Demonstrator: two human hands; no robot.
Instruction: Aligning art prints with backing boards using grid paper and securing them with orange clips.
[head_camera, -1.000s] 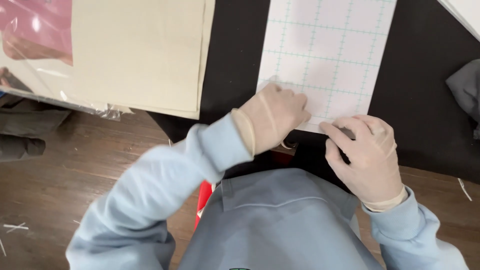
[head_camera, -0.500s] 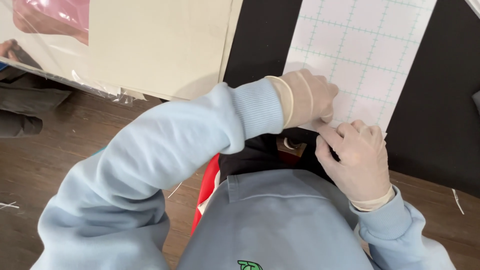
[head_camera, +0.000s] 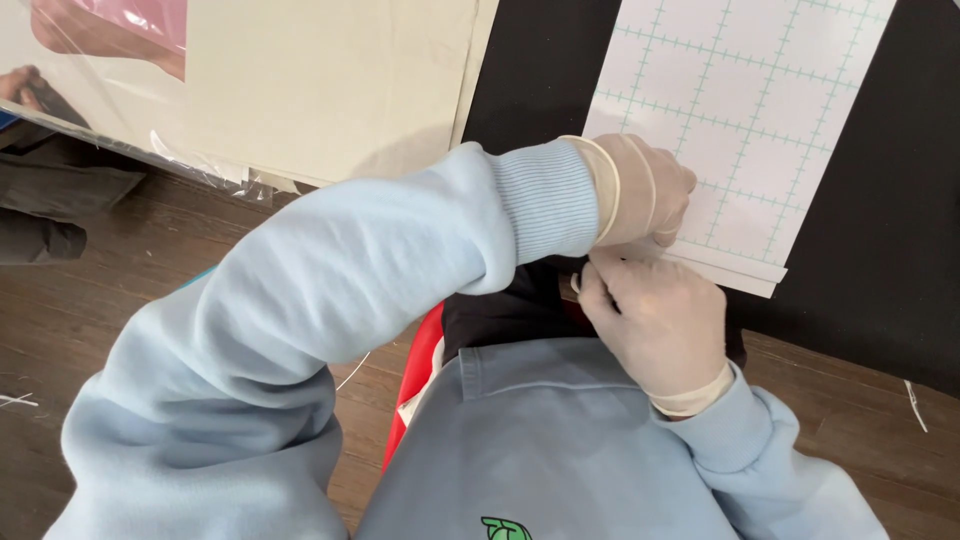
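Both gloved hands work the near edge of the gridded white sheet (head_camera: 740, 110) lying on black fabric (head_camera: 880, 240). Left hand (head_camera: 645, 190) presses it flat, fingers curled; right hand (head_camera: 655, 320) pinches the lower-left corner, barely lifted; most remains unpeeled.

Your left hand (head_camera: 645, 190) and right hand (head_camera: 655, 325) wear thin, smooth, cream latex-like gloves, faintly glossy. Under them: a white gridded sheet (head_camera: 750, 110), paper or film (cannot tell which), smooth with a slight sheen. It lies on a matt black mat (head_camera: 880, 270). Your sleeves (head_camera: 330, 290) are soft pale-blue knit, ribbed at the cuff. Floor (head_camera: 90, 330): dark wood planks, matt. Beige board (head_camera: 330, 80), matt, under clear glossy plastic wrap (head_camera: 130, 150).
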